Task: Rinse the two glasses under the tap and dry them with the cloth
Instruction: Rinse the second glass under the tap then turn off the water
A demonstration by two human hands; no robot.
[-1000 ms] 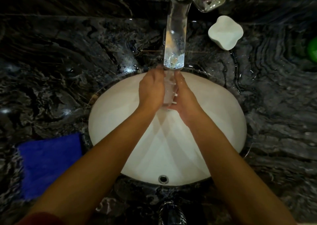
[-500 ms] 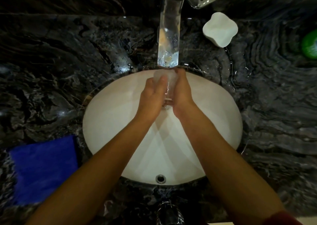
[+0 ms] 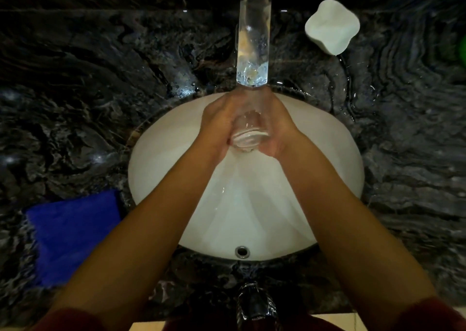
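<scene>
Item: 1 glass (image 3: 248, 131), rinsing under tap (image 3: 253, 43).
Left hand (image 3: 219, 123) and right hand (image 3: 277, 128) fingers wrapped around it, tilted over the sink (image 3: 161, 169) so water drains; cloth (image 3: 73, 234) waits on worktop (image 3: 75, 91).

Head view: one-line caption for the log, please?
Both hands, left hand and right hand, hold a glass under the tap over the white basin.

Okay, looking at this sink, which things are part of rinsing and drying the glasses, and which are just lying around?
Part of the job:
glass held between left hand and right hand
tap
sink
blue cloth
a second glass, possibly, at the near edge

Just lying about:
white dish
green object
</scene>
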